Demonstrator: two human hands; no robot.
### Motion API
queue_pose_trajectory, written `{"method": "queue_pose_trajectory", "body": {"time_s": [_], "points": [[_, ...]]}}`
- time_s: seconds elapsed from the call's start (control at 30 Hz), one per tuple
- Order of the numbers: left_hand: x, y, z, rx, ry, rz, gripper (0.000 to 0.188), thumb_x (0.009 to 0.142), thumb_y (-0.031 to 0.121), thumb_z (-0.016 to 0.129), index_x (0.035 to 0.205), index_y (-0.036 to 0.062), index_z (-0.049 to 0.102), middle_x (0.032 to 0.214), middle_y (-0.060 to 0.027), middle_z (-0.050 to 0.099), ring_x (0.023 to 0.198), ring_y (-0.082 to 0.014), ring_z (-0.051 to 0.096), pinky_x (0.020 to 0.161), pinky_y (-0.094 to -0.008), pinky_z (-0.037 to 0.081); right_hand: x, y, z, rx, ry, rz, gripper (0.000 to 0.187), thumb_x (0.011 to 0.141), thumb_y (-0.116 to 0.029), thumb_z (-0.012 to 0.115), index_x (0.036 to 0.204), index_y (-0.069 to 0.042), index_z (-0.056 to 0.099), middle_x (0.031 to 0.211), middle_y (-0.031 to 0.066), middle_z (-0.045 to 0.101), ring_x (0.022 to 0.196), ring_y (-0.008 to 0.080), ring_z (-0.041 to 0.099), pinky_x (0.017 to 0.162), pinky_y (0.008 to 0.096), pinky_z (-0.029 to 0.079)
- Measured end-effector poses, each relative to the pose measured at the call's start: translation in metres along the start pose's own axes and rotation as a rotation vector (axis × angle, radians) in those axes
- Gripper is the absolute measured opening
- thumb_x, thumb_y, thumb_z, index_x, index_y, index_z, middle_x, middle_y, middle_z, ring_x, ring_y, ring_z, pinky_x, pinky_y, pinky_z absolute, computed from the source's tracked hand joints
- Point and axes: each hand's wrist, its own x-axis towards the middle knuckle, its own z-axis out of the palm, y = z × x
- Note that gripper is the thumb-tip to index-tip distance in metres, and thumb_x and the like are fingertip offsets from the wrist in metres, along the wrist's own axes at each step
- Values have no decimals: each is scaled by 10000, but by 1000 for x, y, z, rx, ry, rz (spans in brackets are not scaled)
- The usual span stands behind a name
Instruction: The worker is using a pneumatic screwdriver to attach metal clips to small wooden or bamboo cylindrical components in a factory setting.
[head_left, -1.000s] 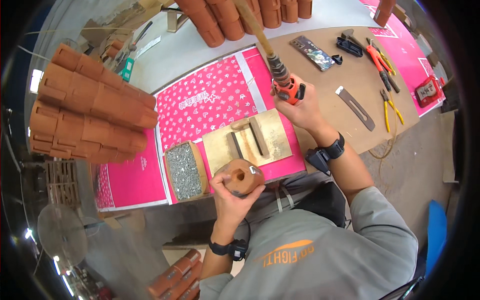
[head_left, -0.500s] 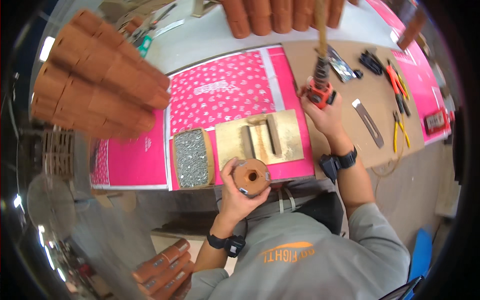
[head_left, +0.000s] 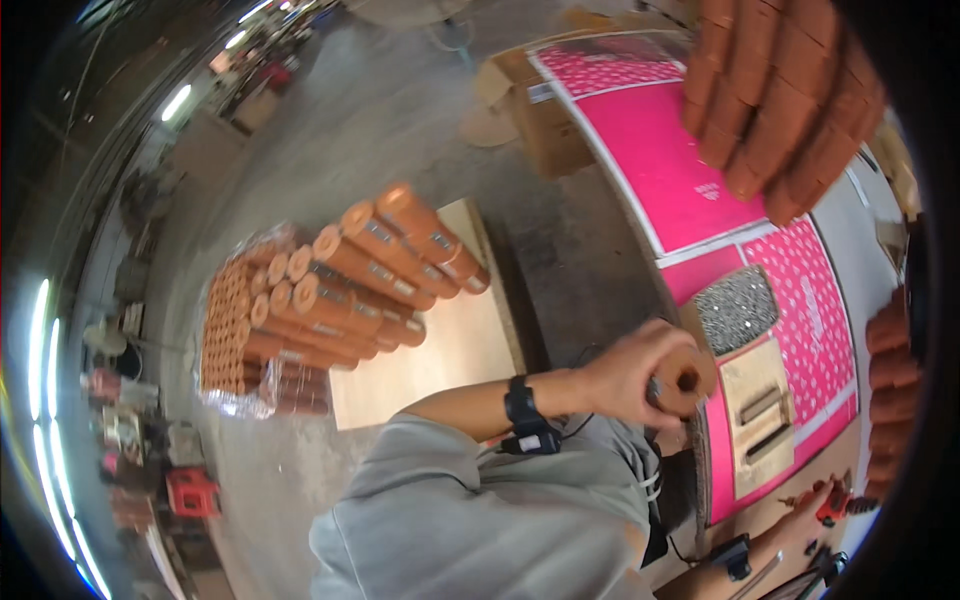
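Our view has swung left, seemingly shifting our attention to the stack (head_left: 372, 268) centre-left, while our left hand (head_left: 625, 378) grips the tube (head_left: 690, 363) right of centre and our right hand (head_left: 806, 515) apparently the driver (head_left: 832, 509), lower right.

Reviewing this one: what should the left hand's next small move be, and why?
Probably ease the left hand leftward, taking the brown tube away from the pink table toward the stacked tubes on the pale board: the hand grips the tube near the table's edge, and similar tubes lie on that board to the left.
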Motion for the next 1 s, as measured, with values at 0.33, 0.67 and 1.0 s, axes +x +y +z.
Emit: {"method": "queue_pose_trajectory", "body": {"time_s": [0.33, 0.67, 1.0], "points": [[-161, -65, -90, 509, 838, -445, 810, 676, 243, 904, 1320, 49, 452, 1233, -193, 506, 1163, -342, 519, 989, -430, 438, 27, 46, -14, -25, -105, 37, 435, 933, -258, 728, 1225, 50, 631, 1000, 139, 705, 689, 122, 614, 548, 216, 461], [-286, -234, -105, 533, 1168, -881, 687, 634, 316, 913, 1168, 52, 570, 1067, -105, 634, 962, -291, 619, 869, -423, 525, -27, -29, 6, -89, -148, -13, 389, 970, -274, 682, 1213, 19, 601, 1077, 108, 677, 895, 137, 634, 730, 226, 499], [-330, -343, -147, 411, 814, -805, 472, 733, 337, 745, 1108, 85, 609, 1034, -57, 597, 949, -235, 559, 802, -382, 507, -28, 11, -4, -208, -29, -194, 232, 880, -180, 772, 970, 0, 656, 879, 57, 661, 797, 137, 616, 740, 304, 497]]}}
